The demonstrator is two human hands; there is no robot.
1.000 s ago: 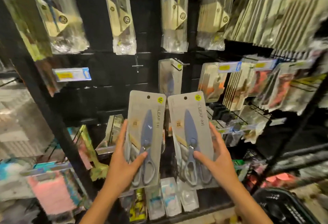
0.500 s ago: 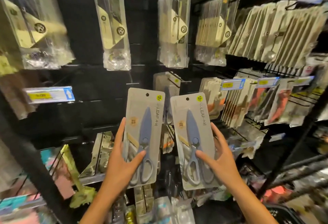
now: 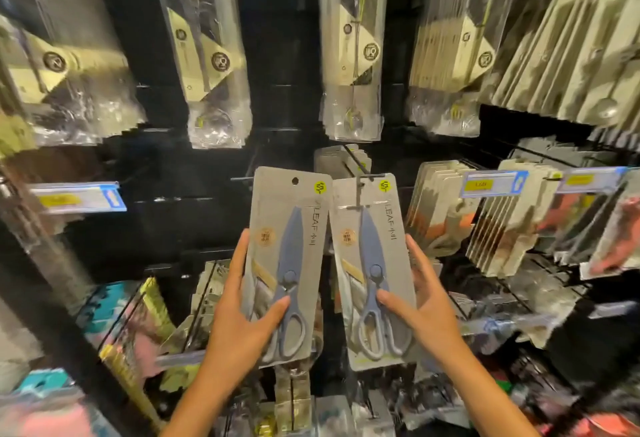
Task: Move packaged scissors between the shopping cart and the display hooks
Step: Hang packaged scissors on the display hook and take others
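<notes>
1. The left hand (image 3: pixel 242 319) grips the left scissors pack (image 3: pixel 285 263) by its lower half, thumb across the front, fingers behind
2. The right hand (image 3: pixel 424 312) grips the right scissors pack (image 3: pixel 372 270) the same way, both packs held upright side by side
3. Each pack looks light and stiff: flat card under slick plastic, so a low pinch seems to steady it while the top hole stays free
4. Just beyond the right pack's top edge a display hook (image 3: pixel 356 168) juts out, carrying similar packs
5. Farther up and to both sides hang other packaged utensils (image 3: pixel 353 56), blurred
</notes>
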